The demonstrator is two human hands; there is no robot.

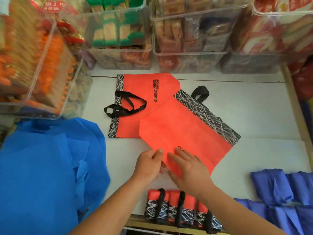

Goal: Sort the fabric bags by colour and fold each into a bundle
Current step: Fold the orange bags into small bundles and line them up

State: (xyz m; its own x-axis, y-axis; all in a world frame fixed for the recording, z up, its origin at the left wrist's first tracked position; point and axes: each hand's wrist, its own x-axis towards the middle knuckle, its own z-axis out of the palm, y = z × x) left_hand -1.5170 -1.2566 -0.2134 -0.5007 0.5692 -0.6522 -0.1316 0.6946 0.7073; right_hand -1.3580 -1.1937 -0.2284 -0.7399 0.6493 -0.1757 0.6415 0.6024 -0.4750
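Observation:
Two red-orange fabric bags with black-and-white scribble trim lie on the white table. The far one (135, 106) lies flat with its black handles showing. The near one (184, 131) lies diagonally over it. My left hand (149, 165) pinches the near bag's lower corner, thumb on top. My right hand (188, 170) presses flat on the same bag beside it. Three folded red bundles (176, 209) wrapped in black handles stand at the front edge. A pile of bright blue bags (49, 175) lies on the left. Darker blue bags (284, 197) lie on the right.
Clear plastic bins (191, 41) full of packaged snacks line the back of the table, and another bin (39, 58) overhangs on the left. The table's front edge (135, 221) runs just below the bundles.

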